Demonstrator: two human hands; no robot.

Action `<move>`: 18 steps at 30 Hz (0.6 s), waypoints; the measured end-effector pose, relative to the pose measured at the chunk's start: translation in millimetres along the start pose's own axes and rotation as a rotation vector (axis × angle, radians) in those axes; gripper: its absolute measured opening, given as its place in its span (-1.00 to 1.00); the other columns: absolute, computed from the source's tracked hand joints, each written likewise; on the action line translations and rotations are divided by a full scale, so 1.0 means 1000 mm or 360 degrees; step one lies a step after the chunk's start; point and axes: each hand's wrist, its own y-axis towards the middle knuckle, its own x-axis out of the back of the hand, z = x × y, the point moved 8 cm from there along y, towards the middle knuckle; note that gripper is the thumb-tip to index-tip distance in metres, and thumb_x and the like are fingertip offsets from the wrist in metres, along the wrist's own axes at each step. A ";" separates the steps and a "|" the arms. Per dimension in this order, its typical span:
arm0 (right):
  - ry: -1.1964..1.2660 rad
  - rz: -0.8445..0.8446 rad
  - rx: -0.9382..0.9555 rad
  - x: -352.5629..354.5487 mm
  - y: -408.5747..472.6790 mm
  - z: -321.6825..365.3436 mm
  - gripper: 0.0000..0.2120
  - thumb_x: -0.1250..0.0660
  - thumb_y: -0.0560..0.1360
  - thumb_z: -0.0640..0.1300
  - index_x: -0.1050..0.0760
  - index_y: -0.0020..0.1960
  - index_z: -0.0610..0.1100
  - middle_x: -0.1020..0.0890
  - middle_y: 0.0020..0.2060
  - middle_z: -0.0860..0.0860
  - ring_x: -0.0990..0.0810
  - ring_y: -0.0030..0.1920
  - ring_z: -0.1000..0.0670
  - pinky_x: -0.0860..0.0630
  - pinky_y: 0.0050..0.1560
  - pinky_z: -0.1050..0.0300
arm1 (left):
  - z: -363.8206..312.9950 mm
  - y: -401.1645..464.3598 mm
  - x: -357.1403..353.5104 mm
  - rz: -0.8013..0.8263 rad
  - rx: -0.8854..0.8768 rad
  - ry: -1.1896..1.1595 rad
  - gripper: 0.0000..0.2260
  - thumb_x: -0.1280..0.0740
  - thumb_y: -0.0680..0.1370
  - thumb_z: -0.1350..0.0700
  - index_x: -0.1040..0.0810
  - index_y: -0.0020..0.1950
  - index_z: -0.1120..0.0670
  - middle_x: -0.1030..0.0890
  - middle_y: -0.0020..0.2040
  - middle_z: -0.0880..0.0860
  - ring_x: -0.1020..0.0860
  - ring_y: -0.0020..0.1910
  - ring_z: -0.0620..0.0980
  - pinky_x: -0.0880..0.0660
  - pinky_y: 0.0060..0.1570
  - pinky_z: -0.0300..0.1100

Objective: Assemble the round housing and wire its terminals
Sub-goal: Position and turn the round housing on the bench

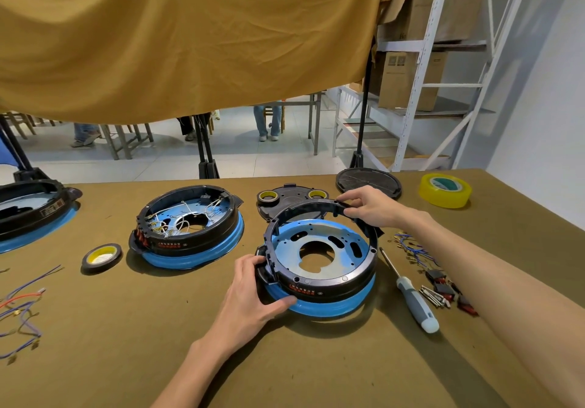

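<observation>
A round housing [326, 287], a black ring on a blue-filmed metal plate, sits on the table in front of me. No wires lie inside it. My left hand [253, 293] grips its near-left side at a black tab, thumb on the blue rim. My right hand [370, 206] holds the far right rim of the black ring, fingers curled over the edge. A second housing [190, 227] with white wires inside stands to the left. Loose blue wires with terminals [411, 249] and small black and red switches [443, 287] lie to the right.
A grey-handled screwdriver [414, 300] lies right of the housing. A black tape roll [102, 257] sits at left, a yellow tape roll [444, 189] at far right. Black covers [368, 182] lie at the back. More wires [22, 309] lie at the left edge, near a third housing [31, 211].
</observation>
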 end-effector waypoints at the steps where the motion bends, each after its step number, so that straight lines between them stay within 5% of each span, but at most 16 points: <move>1: 0.0005 -0.0008 0.0009 0.000 0.000 0.002 -0.58 -0.34 0.63 -0.22 -0.48 0.47 -0.03 -0.68 0.17 -0.03 -0.62 0.17 0.01 -0.55 0.24 -0.01 | -0.001 0.000 0.001 -0.0018 -0.0004 -0.0013 -0.15 -0.53 0.32 -0.31 -0.25 0.47 -0.04 -0.25 0.37 -0.18 -0.36 0.35 -0.21 -0.38 0.43 -0.15; 7: -0.0017 -0.0031 0.0025 0.001 -0.001 0.012 -0.58 -0.33 0.63 -0.24 -0.47 0.47 -0.06 -0.64 0.28 -0.10 -0.62 0.27 -0.07 -0.53 0.23 0.01 | 0.002 -0.002 0.008 -0.0067 0.0032 -0.0122 -0.12 -0.51 0.30 -0.34 -0.23 0.51 -0.09 -0.27 0.38 -0.21 -0.33 0.35 -0.33 -0.29 0.32 -0.41; 15: -0.0075 -0.0016 -0.0025 -0.003 -0.007 0.012 -0.59 -0.31 0.65 -0.24 -0.47 0.49 -0.08 -0.60 0.33 -0.11 -0.56 0.35 -0.11 -0.49 0.29 -0.01 | 0.003 -0.002 0.006 -0.0022 0.0099 -0.0133 -0.14 -0.51 0.29 -0.36 -0.22 0.48 -0.18 -0.28 0.40 -0.22 -0.34 0.34 -0.34 -0.25 0.32 -0.43; 18: -0.0132 -0.0031 -0.0127 -0.007 -0.013 0.001 -0.57 -0.30 0.65 -0.22 -0.43 0.51 -0.11 -0.56 0.37 -0.11 -0.54 0.37 -0.11 -0.49 0.31 -0.02 | 0.006 -0.001 0.005 -0.0011 0.0170 -0.0209 -0.12 -0.57 0.33 -0.25 -0.17 0.52 -0.20 -0.36 0.47 -0.20 -0.35 0.40 -0.29 -0.29 0.43 -0.25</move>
